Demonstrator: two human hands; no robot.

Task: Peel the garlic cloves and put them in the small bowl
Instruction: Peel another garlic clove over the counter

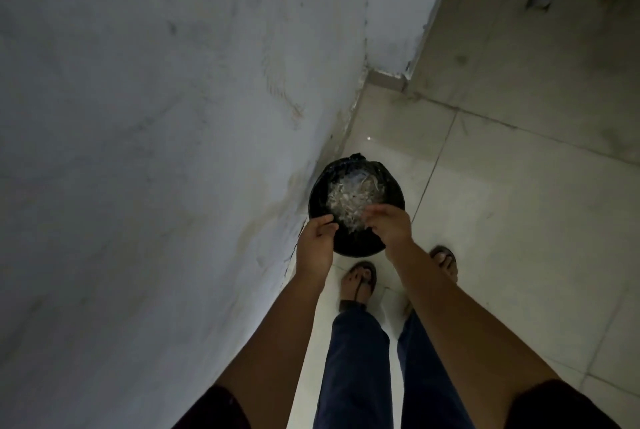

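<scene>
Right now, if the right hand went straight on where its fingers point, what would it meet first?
Probably the heap of garlic skins in the black-lined bin; the right hand hovers above it, though depth is unclear.

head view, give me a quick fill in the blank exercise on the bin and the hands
1. The round bin on the tiled floor is lined with a ____ bag.
2. The pale garlic skins lie ____ the bin.
3. The bin stands close against the ____ on the person's left.
4. Counting the left hand and the right hand, the number of hands above the bin is ____.

Missing words: black; inside; wall; two
</scene>
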